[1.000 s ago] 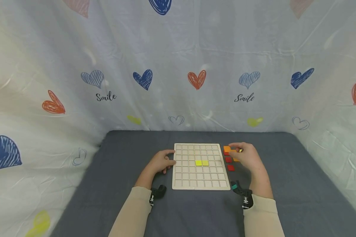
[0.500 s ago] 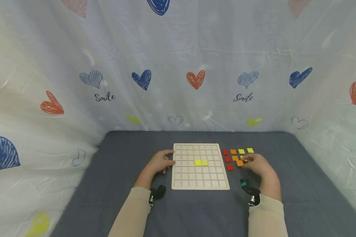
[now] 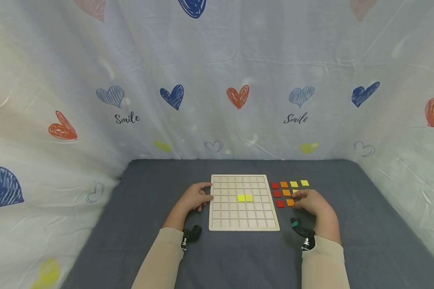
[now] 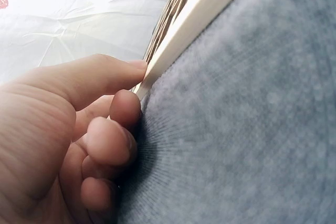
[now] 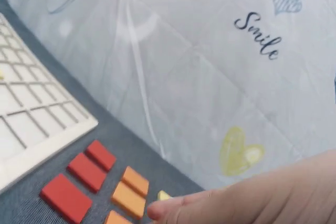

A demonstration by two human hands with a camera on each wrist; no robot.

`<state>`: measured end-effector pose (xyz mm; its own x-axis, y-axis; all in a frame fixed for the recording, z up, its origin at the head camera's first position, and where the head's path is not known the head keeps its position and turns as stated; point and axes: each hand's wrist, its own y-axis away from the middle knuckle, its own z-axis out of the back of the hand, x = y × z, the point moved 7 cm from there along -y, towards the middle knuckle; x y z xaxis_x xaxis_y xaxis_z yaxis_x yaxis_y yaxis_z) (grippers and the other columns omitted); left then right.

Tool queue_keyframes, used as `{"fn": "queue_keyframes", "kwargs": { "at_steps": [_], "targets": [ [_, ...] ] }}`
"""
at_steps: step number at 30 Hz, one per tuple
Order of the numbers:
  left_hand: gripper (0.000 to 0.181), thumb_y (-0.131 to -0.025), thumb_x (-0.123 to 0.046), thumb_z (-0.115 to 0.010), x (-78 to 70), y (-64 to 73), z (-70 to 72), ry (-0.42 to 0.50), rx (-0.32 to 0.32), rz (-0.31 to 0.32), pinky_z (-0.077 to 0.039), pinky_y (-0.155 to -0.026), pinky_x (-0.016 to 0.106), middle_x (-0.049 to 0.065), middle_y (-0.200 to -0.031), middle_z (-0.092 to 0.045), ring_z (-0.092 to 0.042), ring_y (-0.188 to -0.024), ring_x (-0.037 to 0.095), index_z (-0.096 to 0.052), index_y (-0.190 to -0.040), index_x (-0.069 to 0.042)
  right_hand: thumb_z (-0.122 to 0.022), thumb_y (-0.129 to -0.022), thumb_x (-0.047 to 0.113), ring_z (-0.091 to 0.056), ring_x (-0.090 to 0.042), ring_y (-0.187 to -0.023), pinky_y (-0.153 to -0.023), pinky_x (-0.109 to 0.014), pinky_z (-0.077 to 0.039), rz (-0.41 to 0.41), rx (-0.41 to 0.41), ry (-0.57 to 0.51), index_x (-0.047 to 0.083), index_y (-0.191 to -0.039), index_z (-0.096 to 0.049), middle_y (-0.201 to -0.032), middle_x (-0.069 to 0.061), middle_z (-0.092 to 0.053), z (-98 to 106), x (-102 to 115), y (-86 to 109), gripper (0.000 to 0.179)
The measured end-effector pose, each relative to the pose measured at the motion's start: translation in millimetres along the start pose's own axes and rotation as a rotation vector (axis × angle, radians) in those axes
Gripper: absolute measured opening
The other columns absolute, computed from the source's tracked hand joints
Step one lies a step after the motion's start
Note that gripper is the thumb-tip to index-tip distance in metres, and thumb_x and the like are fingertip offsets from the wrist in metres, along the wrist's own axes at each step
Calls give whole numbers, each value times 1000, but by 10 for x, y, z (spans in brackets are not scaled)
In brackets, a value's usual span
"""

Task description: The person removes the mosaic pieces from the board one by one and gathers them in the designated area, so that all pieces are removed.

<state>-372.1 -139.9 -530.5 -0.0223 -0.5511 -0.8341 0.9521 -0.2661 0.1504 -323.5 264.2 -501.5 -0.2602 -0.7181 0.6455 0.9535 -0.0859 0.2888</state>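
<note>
My left hand [image 3: 195, 196] rests at the left edge of a pale wooden grid board [image 3: 226, 226], thumb and index finger extended to its edge. In the left wrist view the thumb [image 4: 113, 74] touches the board's side [image 4: 181, 38], with other fingers bent below it. Two yellow square tiles [image 3: 245, 198] sit side by side in the grid's middle. To the right of the board, my right hand [image 3: 312, 202] pinches an orange tile [image 3: 290, 202] at its right side between thumb and index finger. That hand partly covers a yellow tile [image 3: 295, 191].
Red tiles [image 3: 277, 194] form a column beside the board's right edge. More orange tiles [image 3: 286, 192] and yellow tiles [image 3: 304, 183] lie right of them on the grey cloth [image 3: 238, 261]. A heart-print curtain [image 3: 202, 128] hangs behind and at both sides.
My right hand has come away from the far-left end of the loose tiles to the nearest orange tile. That tile has shifted slightly left and nearer, into line with its column. The left hand stays put.
</note>
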Motion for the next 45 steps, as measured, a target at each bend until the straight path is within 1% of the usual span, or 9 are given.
{"fn": "queue_keyframes", "kwargs": {
  "at_steps": [4, 8, 11, 14, 20, 27, 37, 41, 45],
  "targets": [
    [62, -94, -22, -77, 9, 1, -1, 4, 4, 1, -37, -39, 29, 8, -63, -63, -51, -38, 18, -54, -151, -16, -74, -92, 19, -50, -47, -117, -96, -66, -41, 62, -23, -23, -1, -132, -66, -137, -33, -51, 70, 134, 68, 45],
    [61, -94, -22, -77, 11, -2, 1, 8, -2, -2, -37, -39, 29, 8, -63, -63, -52, -38, 17, -54, -150, -16, -73, -96, 24, -53, -40, -102, -83, -52, -46, 152, -56, -51, -1, -135, -64, -115, -25, -58, 130, 353, 139, 47],
    [61, -94, -22, -77, 9, -5, 0, 7, -7, -6, -37, -39, 29, 8, -63, -63, -52, -38, 17, -54, -150, -15, -73, -97, 24, -50, -30, -90, -73, -40, -41, 196, -86, -82, 0, -136, -65, -98, -14, -56, 132, 514, 173, 47],
    [61, -94, -23, -77, 9, -9, -4, 3, -8, -3, -37, -39, 29, 8, -63, -63, -52, -38, 17, -54, -150, -15, -73, -97, 24, -47, -25, -83, -67, -36, -40, 230, -112, -113, 1, -136, -65, -96, -9, -55, 98, 666, 191, 46],
    [62, -94, -22, -77, 16, -11, -11, 2, -7, 9, -37, -39, 29, 8, -63, -63, -52, -38, 17, -54, -151, -16, -74, -97, 18, -41, -19, -60, -55, -33, -39, 324, -123, -161, 3, -136, -66, -92, -9, -54, -86, 970, 173, 43],
    [61, -94, -23, -77, 5, -6, -3, 4, -8, 4, -37, -39, 29, 8, -63, -63, -52, -38, 17, -54, -150, -16, -74, -96, 16, -39, -21, -68, -56, -35, -35, 440, -105, -73, 5, -133, -70, -89, -8, -49, -433, 1288, 164, 39],
    [61, -94, -23, -77, 15, -12, 0, -5, -5, 7, -37, -39, 28, 8, -63, -64, -52, -38, 17, -54, -151, -16, -75, -94, 17, -24, -14, -52, -51, -31, -29, 424, -1, -36, 5, -132, -71, -85, -8, -49, -904, 1364, 57, 39],
    [61, -94, -23, -77, 22, -20, -3, -10, -8, 8, -37, -39, 29, 8, -63, -63, -52, -38, 17, -54, -150, -16, -78, -90, 16, -47, -17, -65, -61, -36, -45, 365, -15, 60, 5, -126, -74, -95, -8, -63, -1049, 1322, 9, 38],
    [62, -94, -23, -77, 20, -21, -8, -10, -9, 9, -37, -39, 29, 8, -63, -63, -52, -38, 17, -54, -151, -16, -79, -84, 13, -60, -20, -85, -78, -42, -53, 332, -72, 167, 7, -117, -79, -109, -7, -72, -1127, 1305, -30, 33]
  ]
}}
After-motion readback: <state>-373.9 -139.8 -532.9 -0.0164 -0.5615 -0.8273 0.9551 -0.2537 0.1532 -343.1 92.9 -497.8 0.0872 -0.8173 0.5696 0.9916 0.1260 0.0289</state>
